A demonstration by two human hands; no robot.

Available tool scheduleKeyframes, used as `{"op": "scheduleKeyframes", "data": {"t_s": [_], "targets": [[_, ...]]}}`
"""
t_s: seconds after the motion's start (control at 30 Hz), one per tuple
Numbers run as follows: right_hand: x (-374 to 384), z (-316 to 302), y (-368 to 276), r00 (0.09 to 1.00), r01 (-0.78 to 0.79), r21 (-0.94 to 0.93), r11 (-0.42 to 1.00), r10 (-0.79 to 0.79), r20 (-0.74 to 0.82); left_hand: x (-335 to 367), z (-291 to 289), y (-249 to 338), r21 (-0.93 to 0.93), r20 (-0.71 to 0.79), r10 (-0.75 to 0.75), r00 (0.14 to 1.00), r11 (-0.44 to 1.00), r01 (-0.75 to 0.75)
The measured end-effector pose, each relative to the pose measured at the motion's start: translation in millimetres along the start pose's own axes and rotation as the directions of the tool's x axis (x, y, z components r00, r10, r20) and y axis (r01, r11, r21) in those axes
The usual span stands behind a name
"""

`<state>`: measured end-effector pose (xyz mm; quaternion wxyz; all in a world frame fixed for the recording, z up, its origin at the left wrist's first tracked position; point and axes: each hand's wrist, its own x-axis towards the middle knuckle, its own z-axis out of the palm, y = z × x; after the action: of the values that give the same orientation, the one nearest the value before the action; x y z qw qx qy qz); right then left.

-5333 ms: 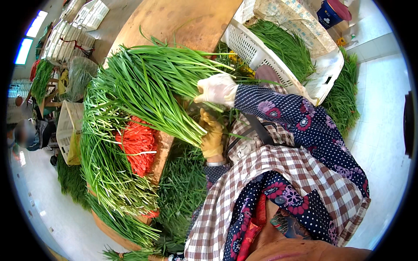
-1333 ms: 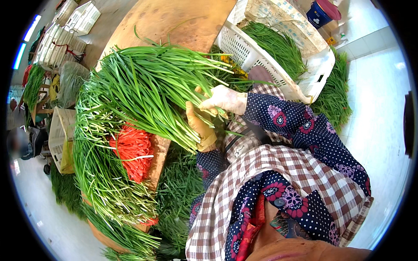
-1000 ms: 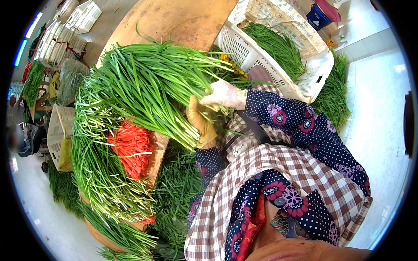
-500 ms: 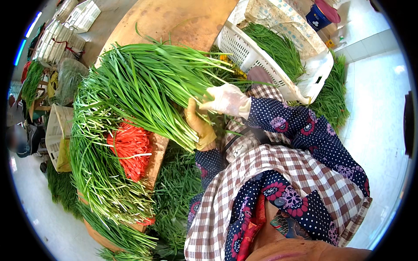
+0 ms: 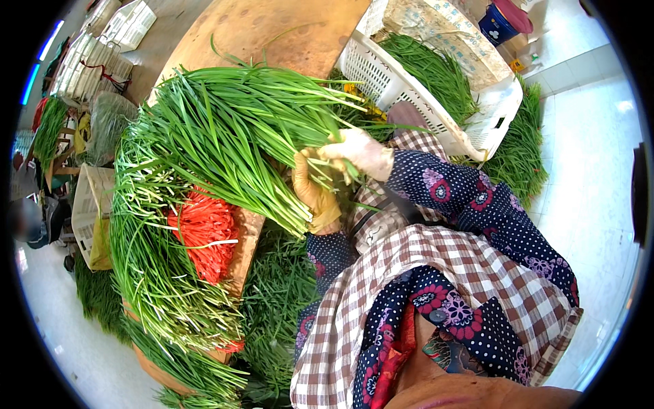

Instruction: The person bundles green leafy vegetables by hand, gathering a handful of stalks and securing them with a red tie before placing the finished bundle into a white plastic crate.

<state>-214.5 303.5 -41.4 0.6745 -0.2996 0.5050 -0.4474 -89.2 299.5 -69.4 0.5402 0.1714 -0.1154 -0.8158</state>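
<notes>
Long green garlic chives [image 5: 218, 116] lie heaped across a wooden table, their pale stem ends pointing toward me. My left hand [image 5: 316, 198], in a yellowish glove, is curled at the stem ends, closed on part of the chives. Just beyond it and to the right, my right hand [image 5: 359, 152], in a thin whitish glove, is closed on a few chive stems whose cut ends stick out below the fingers. A bundle of red ties [image 5: 204, 235] lies among the chives left of my hands.
The wooden table [image 5: 272, 31] stretches away at the far side. A white plastic crate [image 5: 409, 88] with chives stands at the right, more chives [image 5: 514, 150] beside it. Loose greens [image 5: 276, 300] lie below the table edge. Crates [image 5: 92, 211] and a blurred person are at the left.
My right hand has turned and closed further, and a few stems now show under its fingers. My left hand stays about where it was.
</notes>
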Motion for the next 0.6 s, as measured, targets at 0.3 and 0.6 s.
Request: {"op": "scheduleKeyframes", "data": {"t_s": [0.3, 0.6], "targets": [[-34.1, -18.2, -34.4, 0.997, 0.050, -0.007, 0.999, -0.050, 0.065, 7.0, -18.9, -4.5, 0.020, -0.167, 0.065, 0.984, 0.998, -0.063], [-17.6, 8.8, 28.4, 0.954, 0.226, -0.893, 0.389, -0.275, 0.122, 15.3, -46.7, -18.4, 0.208, -0.251, 0.214, 0.944, 0.964, -0.163]]}}
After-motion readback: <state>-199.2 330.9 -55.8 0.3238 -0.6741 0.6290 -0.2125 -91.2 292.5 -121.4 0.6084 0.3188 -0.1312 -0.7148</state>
